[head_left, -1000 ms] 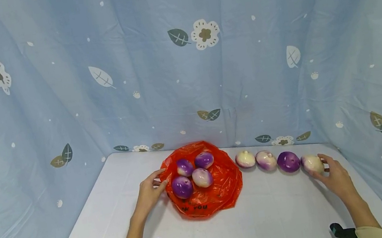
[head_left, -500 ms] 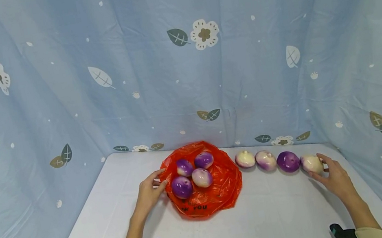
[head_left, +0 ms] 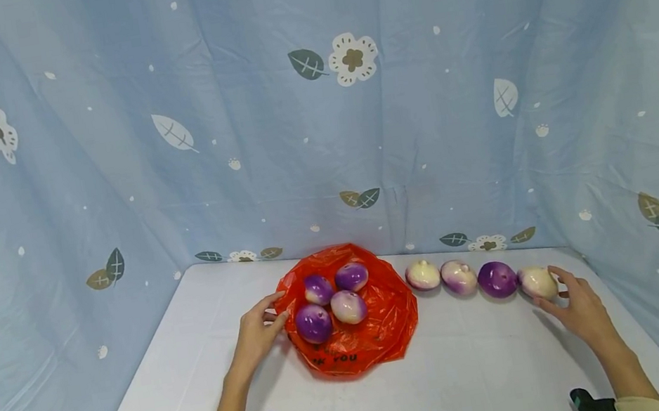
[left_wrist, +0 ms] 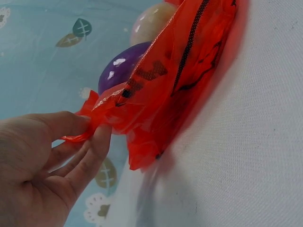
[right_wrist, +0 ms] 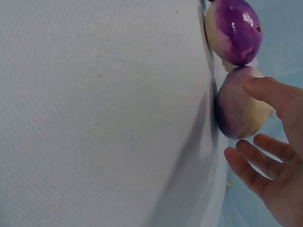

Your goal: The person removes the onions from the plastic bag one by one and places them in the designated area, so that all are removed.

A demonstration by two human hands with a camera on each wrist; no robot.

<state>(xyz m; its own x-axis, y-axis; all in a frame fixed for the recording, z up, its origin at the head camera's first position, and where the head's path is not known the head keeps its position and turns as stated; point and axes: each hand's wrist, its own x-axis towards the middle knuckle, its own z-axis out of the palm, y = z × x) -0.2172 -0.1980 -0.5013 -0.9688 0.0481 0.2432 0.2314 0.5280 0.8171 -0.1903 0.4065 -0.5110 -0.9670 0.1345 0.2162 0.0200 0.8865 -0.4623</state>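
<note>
In the head view, a red plastic bag lies spread on the table with several glossy purple-and-cream turnips, one of them a dark purple turnip, resting on it. My left hand pinches the bag's left edge; in the left wrist view the red film runs between thumb and fingers. To the right, a row of turnips stands side by side, ending in a cream turnip. My right hand holds this end one, thumb on its near side and index finger at its far side; the other fingers are off it.
Left of the end turnip, the row has a purple turnip, a pale one and a cream one near the bag. A blue patterned curtain hangs behind and beside the white table.
</note>
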